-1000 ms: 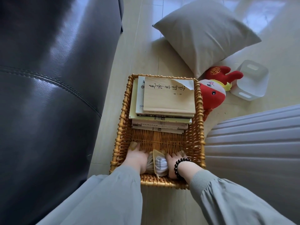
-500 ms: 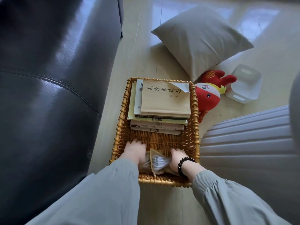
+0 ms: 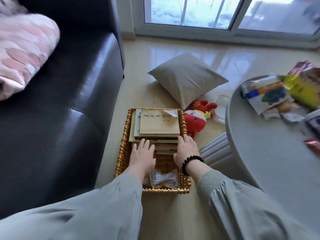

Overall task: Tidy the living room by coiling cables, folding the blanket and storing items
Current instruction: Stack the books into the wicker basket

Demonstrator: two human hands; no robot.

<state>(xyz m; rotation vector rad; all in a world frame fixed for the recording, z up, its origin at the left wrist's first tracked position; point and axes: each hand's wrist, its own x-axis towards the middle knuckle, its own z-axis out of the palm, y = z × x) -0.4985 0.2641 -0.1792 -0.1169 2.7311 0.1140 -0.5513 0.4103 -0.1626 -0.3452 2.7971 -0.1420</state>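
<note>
Your left hand (image 3: pixel 142 153) and right hand (image 3: pixel 186 149) press straight fingers on the book stack's (image 3: pixel 158 123) near edge in the basket (image 3: pixel 123 144). The bagged cable (image 3: pixel 164 179) lies behind them, between your wrists.

black leather sofa (image 3: pixel 60 118) | grey round table (image 3: pixel 268 161) | glass door (image 3: pixel 187 11) | glossy floor tiles (image 3: pixel 173 213)

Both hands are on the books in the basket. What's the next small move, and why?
Probably slide the lower books back under the top book: the left hand and right hand lie flat on the stack, and those lower books jut toward the bagged cable at the near end of the basket.
</note>
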